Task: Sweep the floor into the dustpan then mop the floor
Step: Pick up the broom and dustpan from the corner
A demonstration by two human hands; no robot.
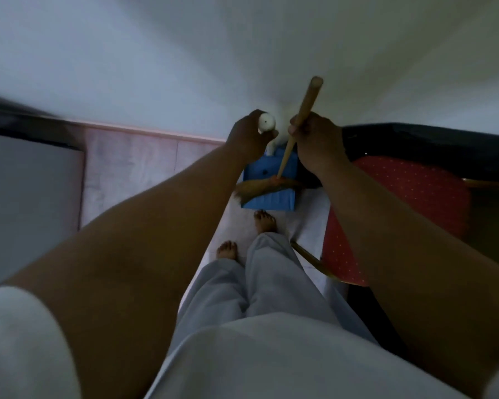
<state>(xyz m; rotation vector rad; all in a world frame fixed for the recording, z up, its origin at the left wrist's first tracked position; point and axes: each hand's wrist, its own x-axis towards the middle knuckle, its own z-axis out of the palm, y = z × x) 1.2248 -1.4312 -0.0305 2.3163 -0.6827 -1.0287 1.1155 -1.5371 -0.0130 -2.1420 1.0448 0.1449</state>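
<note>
A blue dustpan [267, 200] stands on the tiled floor in front of my bare feet. My left hand [249, 133] grips the white top of its upright handle [266, 122]. My right hand [317, 139] is curled round the wooden broom stick [306, 105], whose upper end sticks up above my fist. The broom's brown bristles [260, 187] lie across the mouth of the dustpan, blurred. The lower part of the dustpan handle is hidden behind my left hand.
A red dotted chair seat [415, 194] with a wooden frame stands close on the right, under a dark table edge [415, 139]. A white wall [156, 67] rises ahead. A grey cabinet [26, 203] is on the left. Pale floor tiles [127, 168] lie between.
</note>
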